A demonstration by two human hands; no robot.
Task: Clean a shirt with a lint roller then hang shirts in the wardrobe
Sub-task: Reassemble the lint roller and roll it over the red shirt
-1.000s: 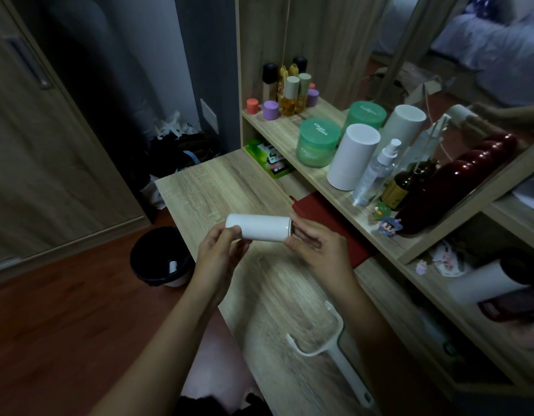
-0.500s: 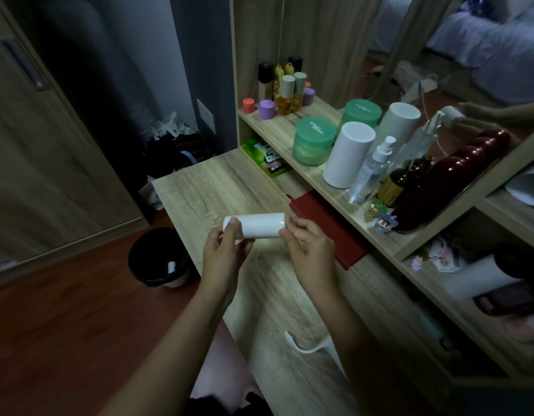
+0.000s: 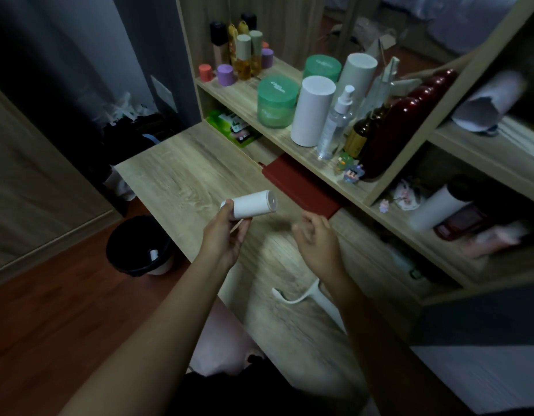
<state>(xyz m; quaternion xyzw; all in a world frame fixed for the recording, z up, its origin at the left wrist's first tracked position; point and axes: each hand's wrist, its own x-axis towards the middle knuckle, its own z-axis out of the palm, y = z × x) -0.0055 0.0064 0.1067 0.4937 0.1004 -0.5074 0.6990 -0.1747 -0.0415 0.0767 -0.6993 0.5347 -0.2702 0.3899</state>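
Note:
A white lint roll [image 3: 253,204] lies across the fingers of my left hand [image 3: 226,235], held above the wooden desk [image 3: 175,178] with its flat end facing right. My right hand [image 3: 315,240] hovers just to its right, fingers loosely spread and holding nothing. The white lint roller handle [image 3: 312,298], without its roll, lies on the desk below my right wrist, which hides part of it. No shirt or wardrobe interior shows clearly.
A shelf unit [image 3: 289,145] at the right holds green jars, a white cylinder [image 3: 312,111], a spray bottle and dark red bottles. A red notebook [image 3: 301,186] lies under the shelf. A black waste bin [image 3: 139,246] stands on the floor left of the desk.
My right hand has let go of the roll and drawn back to the right. The left hand alone now holds it. The view has tilted closer to the desk.

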